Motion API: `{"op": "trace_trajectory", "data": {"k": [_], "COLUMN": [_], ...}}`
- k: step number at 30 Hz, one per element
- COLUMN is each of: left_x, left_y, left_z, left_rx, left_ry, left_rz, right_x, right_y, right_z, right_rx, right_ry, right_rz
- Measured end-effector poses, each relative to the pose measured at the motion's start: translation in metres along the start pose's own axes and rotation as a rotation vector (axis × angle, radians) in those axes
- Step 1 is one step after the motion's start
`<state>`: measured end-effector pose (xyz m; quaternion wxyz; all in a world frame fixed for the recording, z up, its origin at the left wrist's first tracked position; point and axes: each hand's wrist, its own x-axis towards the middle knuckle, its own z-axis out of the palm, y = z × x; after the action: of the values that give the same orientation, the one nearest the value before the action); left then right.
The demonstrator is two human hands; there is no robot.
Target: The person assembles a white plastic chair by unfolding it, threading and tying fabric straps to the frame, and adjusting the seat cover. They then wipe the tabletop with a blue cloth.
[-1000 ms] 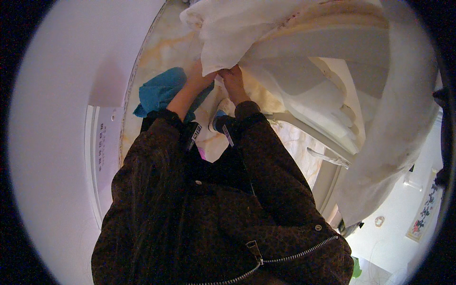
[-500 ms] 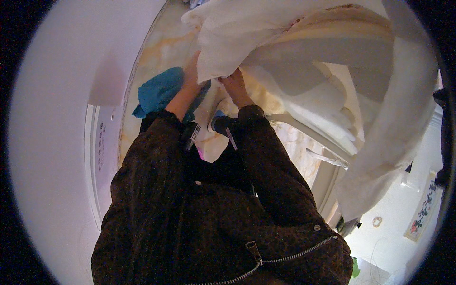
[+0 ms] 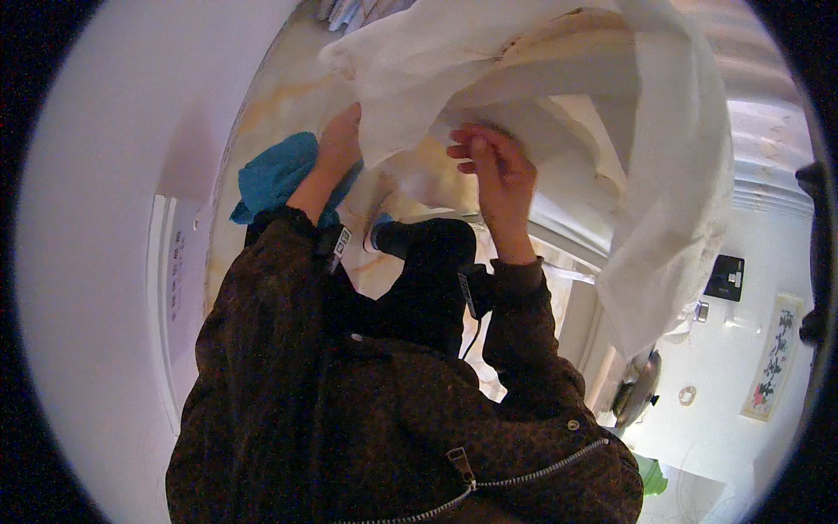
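A large white cloth [image 3: 410,65] spreads across the upper middle and hangs down in a long fold on the right, with a brownish stained-looking strip along one fold. My left hand [image 3: 339,144] is at its left edge, closed on the cloth; the fingertips are hidden behind it. To the right, my right hand [image 3: 499,166] is raised, apart from the cloth's lower corner, its fingers loosely bent and apart with nothing in them. A teal cloth [image 3: 275,179] lies crumpled beside and behind my left forearm.
A pale wall [image 3: 113,218] runs along the left. Beneath me is a marble-patterned floor [image 3: 288,96]. White folded-looking items [image 3: 349,13] are at the top. To the right are a metal lid or pan [image 3: 642,384], a black wall panel [image 3: 724,278] and a hanging picture [image 3: 774,358].
My right hand has left the white cloth's lower corner, moving right, and its fingers have opened. My left hand stays at the cloth's edge. The view has shifted slightly, showing more on the right.
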<state>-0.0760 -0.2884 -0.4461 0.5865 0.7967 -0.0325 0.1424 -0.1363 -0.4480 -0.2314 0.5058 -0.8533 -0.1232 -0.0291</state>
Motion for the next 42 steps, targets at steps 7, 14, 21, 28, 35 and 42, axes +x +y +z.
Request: {"op": "trace_trajectory", "data": {"k": [7, 14, 21, 28, 35, 42], "left_x": [-0.004, -0.017, -0.017, -0.010, 0.000, 0.005], "left_y": [0.005, 0.047, 0.069, 0.097, 0.143, 0.117], "left_z": [0.003, -0.023, -0.048, -0.100, -0.130, -0.139], "left_rx": [0.162, -0.047, -0.267, -0.457, -1.193, -1.247], "left_ry": [0.150, 0.085, 0.067, 0.119, 0.261, 0.331], "left_rz": [0.118, 0.150, 0.101, -0.261, -0.289, -0.284], "right_x": [-0.029, -0.061, -0.062, -0.049, -0.032, -0.065], "right_y": [-0.076, -0.115, -0.148, -0.170, -0.197, -0.176], "right_z": [-0.017, -0.029, -0.037, -0.046, -0.086, -0.082], "right_rx": [-0.150, 0.205, 0.394, 0.341, 0.844, 0.450], "right_ry": [0.214, -0.020, 0.085, 0.256, -0.098, 0.014], "right_rz": [-0.222, -0.241, -0.198, -0.268, -0.624, -0.509]}}
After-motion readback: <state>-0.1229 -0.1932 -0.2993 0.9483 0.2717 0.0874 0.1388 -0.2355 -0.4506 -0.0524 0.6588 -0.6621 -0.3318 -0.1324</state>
